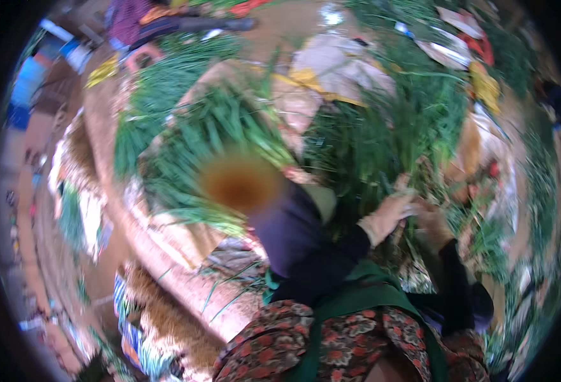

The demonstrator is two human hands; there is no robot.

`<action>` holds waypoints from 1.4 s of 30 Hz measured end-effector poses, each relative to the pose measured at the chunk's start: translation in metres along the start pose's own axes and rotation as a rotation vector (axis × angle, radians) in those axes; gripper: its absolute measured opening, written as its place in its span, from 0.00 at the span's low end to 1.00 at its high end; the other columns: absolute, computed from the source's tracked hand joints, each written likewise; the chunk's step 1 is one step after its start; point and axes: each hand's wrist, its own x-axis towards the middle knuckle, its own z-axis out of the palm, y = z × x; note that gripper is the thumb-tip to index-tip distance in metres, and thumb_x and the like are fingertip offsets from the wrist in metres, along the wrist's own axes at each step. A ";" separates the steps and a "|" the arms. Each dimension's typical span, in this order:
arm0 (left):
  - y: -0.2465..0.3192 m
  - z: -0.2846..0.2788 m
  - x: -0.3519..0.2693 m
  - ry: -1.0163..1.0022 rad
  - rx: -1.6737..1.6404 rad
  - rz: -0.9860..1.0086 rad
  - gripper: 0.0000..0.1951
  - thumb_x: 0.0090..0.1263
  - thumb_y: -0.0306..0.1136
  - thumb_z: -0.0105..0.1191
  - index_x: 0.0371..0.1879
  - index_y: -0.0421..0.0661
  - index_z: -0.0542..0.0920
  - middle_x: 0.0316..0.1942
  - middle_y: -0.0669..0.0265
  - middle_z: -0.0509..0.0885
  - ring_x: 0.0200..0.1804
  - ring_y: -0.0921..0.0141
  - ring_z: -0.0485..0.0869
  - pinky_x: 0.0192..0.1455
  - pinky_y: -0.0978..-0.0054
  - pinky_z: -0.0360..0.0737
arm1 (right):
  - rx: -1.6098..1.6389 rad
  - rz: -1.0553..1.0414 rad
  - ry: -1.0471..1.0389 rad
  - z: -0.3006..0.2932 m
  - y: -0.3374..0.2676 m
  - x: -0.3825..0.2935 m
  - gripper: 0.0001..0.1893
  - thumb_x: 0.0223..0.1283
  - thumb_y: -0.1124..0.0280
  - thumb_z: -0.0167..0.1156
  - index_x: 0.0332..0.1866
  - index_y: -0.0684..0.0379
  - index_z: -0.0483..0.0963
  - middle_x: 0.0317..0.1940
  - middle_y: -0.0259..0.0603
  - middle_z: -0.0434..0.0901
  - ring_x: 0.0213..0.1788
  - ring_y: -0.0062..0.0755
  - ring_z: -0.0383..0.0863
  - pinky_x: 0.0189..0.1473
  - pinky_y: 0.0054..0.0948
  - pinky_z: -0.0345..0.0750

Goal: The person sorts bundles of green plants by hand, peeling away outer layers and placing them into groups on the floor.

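My left hand [389, 216] and my right hand [431, 225] meet in front of me, to the right of the middle of the view. Both are blurred, with their fingertips close together. Green onion stalks [400, 238] show at and below the fingers of my left hand, which looks closed on them. Whether my right hand grips anything is hidden by the blur. Beyond both hands lies a heap of green onions [404, 124], its long leaves pointing away from me. Roots and pale stalk ends [426, 174] lie just past my fingers.
A large spread of green onions [213, 129] lies on sacking to the left of my knee [290, 229]. White and yellow sacks [338, 62] lie beyond. Another person's leg [189, 26] stretches across the top left. A low ledge [166, 258] curves along the left.
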 end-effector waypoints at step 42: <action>-0.026 -0.047 0.016 0.275 0.961 0.218 0.12 0.74 0.36 0.47 0.45 0.44 0.80 0.43 0.65 0.84 0.42 0.77 0.81 0.46 0.82 0.77 | -0.651 0.163 0.251 0.098 -0.072 0.000 0.16 0.60 0.53 0.53 0.34 0.56 0.75 0.27 0.46 0.82 0.31 0.51 0.82 0.34 0.47 0.77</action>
